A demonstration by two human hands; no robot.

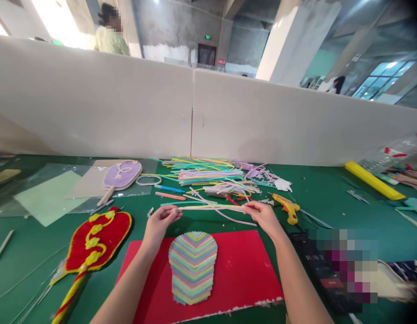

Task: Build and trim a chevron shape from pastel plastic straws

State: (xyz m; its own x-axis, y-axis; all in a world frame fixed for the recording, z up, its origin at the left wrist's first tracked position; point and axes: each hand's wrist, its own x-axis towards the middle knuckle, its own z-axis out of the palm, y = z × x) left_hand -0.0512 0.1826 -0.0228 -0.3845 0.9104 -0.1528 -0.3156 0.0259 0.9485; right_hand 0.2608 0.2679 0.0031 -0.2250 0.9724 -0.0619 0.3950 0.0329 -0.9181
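Note:
Between my two hands a few pale pipe cleaners (211, 207), yellow and pinkish, are stretched level above the table. My left hand (164, 218) pinches their left end, and my right hand (261, 215) pinches the right end. Below them lies a rounded panel of striped pastel pipe cleaners (194, 270), its stripes in V shapes of green, yellow, blue and pink. It rests on a red board (242, 265) with a frayed white front edge. Just beyond my hands is a pile of loose pastel pipe cleaners (211, 176).
A red fan with yellow flowers (96, 243) lies left, a purple fan (122, 174) behind it. A yellow glue gun (286, 208) and a phone (316, 270) are on the right. A yellow bar (375, 181) lies farther right. A white partition (127, 103) closes the back; people stand beyond.

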